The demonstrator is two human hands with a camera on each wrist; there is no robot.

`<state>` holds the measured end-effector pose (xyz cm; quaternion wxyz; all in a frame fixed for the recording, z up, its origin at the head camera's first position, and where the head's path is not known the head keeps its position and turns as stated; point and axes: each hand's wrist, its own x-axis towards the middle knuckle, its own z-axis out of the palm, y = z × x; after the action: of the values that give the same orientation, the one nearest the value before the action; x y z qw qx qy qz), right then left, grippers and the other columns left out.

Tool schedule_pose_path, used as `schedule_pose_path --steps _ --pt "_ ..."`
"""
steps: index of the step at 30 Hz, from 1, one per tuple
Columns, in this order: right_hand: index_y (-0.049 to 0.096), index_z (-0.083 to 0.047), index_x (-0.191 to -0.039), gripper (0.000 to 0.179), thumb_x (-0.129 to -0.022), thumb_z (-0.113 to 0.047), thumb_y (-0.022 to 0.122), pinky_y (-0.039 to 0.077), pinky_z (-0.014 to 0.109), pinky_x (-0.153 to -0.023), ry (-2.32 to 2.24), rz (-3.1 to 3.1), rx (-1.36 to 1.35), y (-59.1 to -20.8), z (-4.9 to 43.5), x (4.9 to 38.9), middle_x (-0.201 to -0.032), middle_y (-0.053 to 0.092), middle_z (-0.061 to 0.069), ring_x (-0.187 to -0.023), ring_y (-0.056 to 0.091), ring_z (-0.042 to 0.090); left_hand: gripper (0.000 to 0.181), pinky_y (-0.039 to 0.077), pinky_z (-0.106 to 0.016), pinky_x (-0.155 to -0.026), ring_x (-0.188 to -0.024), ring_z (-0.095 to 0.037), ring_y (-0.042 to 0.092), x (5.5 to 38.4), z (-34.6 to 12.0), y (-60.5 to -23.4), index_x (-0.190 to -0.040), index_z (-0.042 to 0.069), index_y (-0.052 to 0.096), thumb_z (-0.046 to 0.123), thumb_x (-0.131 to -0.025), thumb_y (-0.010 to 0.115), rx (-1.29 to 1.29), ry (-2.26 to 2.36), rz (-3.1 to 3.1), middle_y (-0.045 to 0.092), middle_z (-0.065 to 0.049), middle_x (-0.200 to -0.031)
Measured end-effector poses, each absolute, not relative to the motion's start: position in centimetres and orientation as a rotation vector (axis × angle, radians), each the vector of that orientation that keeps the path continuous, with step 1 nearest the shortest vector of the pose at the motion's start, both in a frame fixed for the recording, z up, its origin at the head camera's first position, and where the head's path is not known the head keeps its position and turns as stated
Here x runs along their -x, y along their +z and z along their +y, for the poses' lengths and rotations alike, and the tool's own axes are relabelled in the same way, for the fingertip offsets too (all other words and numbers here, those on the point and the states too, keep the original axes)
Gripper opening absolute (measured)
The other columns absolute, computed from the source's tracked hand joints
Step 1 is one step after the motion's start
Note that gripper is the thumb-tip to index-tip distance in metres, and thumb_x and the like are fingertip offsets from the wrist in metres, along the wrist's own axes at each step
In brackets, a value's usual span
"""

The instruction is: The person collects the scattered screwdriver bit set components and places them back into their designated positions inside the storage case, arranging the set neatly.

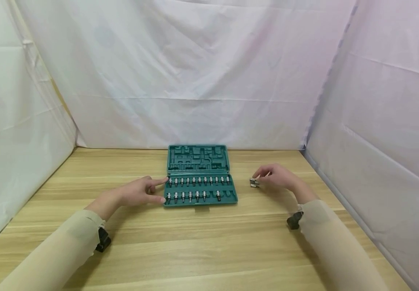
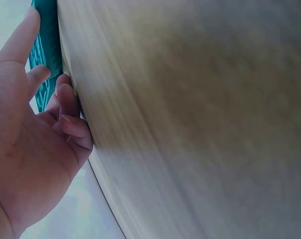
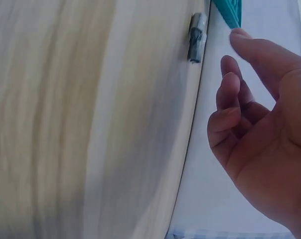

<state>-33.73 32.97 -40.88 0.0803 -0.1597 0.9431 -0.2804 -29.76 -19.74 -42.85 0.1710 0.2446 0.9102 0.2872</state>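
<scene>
A green plastic case (image 1: 202, 205) lies open on the table, its lid folded back. Two rows of silver-and-dark bit sockets fill its tray; bare slots show toward the right of the lower row. My left hand (image 1: 136, 192) touches the case's left side with thumb and index finger spread, the other fingers curled in the left wrist view. Just right of the case, a few loose bit sockets (image 1: 254, 183) lie on the wood. Over them hovers my right hand (image 1: 277, 176); the right wrist view shows its loosely bent fingers apart from the bit sockets (image 3: 196, 38).
The wooden table (image 1: 195, 250) reaches back to a white cloth curtain (image 1: 191, 81). More white cloth hangs at both sides. Each wrist carries a black camera mount, such as the one on the left wrist (image 1: 102, 240).
</scene>
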Motion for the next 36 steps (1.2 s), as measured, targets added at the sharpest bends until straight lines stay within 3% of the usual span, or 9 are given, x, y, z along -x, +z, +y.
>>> schedule_pose_path --steps 10,36 --pt "0.086 -0.017 -0.109 0.012 -0.101 -0.017 0.078 0.047 0.038 -0.092 -0.780 2.810 0.445 -41.1 33.8 33.9 -0.113 0.079 0.005 -0.101 0.063 0.022 0.090 0.043 -0.039 -0.080 -0.094 -0.022 0.049 29.9 -19.8 -43.0 -0.173 0.019 0.035 0.050 -0.101 0.079 -0.669 0.821 2.578 0.055 -0.009 -0.109" --pt "0.084 -0.014 -0.112 0.013 -0.102 -0.020 0.078 0.050 0.034 -0.080 -0.794 2.784 0.374 -41.6 35.6 33.8 -0.100 0.077 0.005 -0.087 0.062 0.018 0.089 0.043 -0.037 -0.079 -0.093 -0.022 0.048 29.6 -19.6 -42.7 -0.173 0.016 0.036 0.046 -0.101 0.080 -0.679 0.848 2.572 0.053 -0.011 -0.109"
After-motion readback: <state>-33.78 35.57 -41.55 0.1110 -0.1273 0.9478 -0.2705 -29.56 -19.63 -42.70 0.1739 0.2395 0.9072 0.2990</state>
